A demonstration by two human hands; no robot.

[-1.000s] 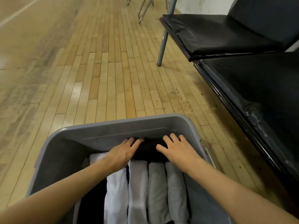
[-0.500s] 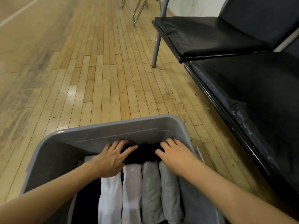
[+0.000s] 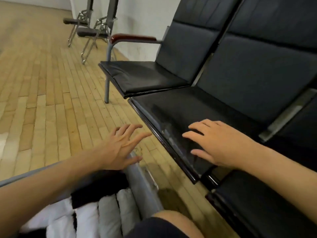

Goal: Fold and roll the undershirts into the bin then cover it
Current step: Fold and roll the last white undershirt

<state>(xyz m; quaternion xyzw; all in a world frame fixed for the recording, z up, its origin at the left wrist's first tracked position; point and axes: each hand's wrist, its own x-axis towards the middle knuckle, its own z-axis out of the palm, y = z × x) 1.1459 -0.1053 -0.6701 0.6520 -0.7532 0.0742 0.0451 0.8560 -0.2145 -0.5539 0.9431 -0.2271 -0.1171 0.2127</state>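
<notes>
The grey bin sits at the bottom left, partly cut off by the frame. Inside it lie rolled undershirts side by side: grey rolls, white rolls and a black roll at the far end. My left hand hovers above the bin's far right corner, fingers spread, holding nothing. My right hand is stretched out over the black seat of the bench, fingers straight, empty. No lid is in view.
A row of black padded bench seats with backrests runs along the right. A red-brown armrest ends the row. Folding chair frames stand by the white wall. Wooden floor stretches left. My knee is at the bottom.
Both hands have lifted off the black roll in the bin and moved right, the right one over the bench seat. The view has swung up and right.
</notes>
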